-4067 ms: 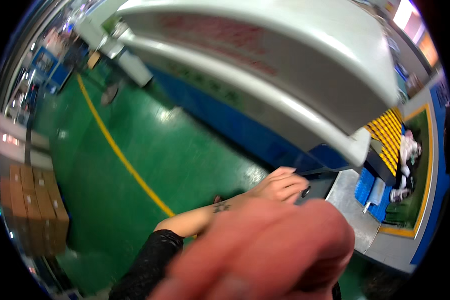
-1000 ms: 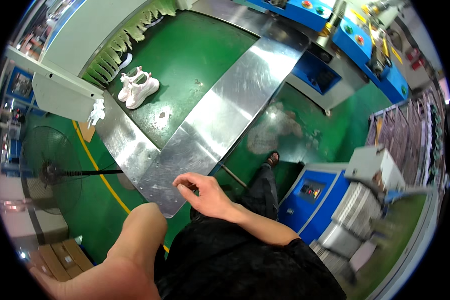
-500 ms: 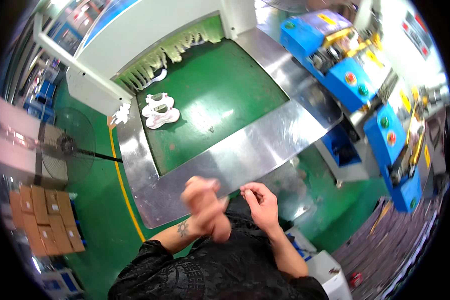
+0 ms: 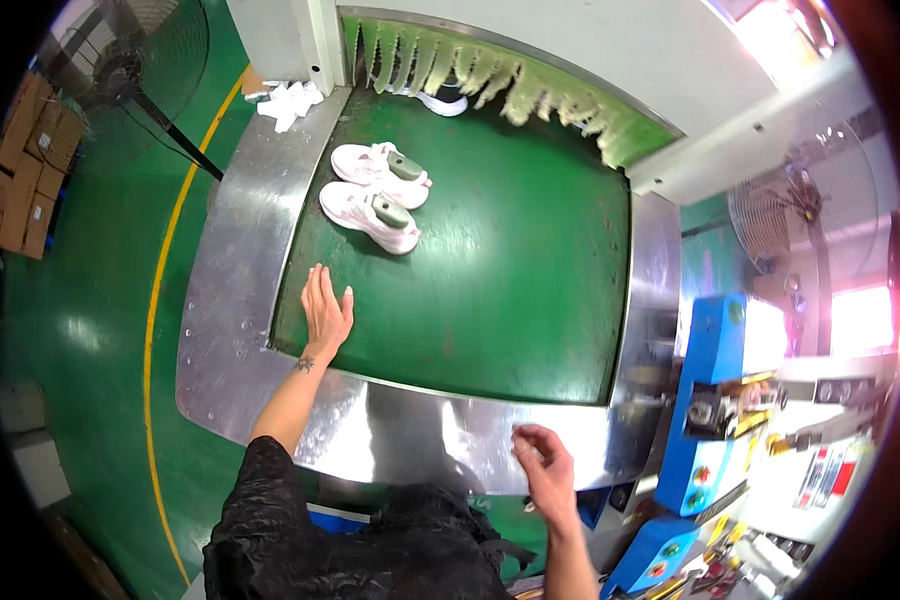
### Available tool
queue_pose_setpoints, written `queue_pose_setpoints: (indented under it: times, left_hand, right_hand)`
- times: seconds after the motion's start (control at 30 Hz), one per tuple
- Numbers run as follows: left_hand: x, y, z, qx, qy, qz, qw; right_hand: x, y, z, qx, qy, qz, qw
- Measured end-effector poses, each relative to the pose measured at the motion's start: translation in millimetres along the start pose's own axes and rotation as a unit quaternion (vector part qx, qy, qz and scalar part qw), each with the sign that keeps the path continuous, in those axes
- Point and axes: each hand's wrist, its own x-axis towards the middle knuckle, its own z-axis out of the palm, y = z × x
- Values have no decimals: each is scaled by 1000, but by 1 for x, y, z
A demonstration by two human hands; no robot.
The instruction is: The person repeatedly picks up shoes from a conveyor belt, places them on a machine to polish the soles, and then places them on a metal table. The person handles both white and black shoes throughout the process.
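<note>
My left hand (image 4: 327, 311) is open, its fingers stretched out over the green belt surface (image 4: 470, 330) near its left edge. Just beyond it stand two pale pinkish-white sneakers side by side, the nearer sneaker (image 4: 345, 205) and the farther sneaker (image 4: 355, 160). A grey-green block, like a shoe last, fills each shoe's opening. My right hand (image 4: 548, 468) hovers above the front metal rim (image 4: 410, 425), fingers loosely curled, thumb apart and nothing seen in it. At the far end, another white shoe (image 4: 445, 105) shows partly under the fringed green curtain (image 4: 510, 85).
White machine housing (image 4: 610, 40) rises behind the curtain. Crumpled white paper (image 4: 288, 103) lies on the far left metal corner. A standing fan (image 4: 120, 75) is on the left. Blue machine units with buttons (image 4: 705, 430) stand on the right.
The view has turned and moved closer to the belt. My left hand, blurred near my right hand before, has reached out toward the sneakers. My right hand stays near the front rim.
</note>
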Motion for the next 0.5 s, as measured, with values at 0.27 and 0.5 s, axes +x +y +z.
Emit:
queue_pose_setpoints:
  times: [0.27,0.5]
  left_hand:
    - [1,49,-14,39,-31,-73,996]
    - [24,28,-26,55,27,-62,996]
  right_hand:
    - [279,-124,165,-429,-168,-353,814]
    - [343,-115,210,-393,-255,-298,832]
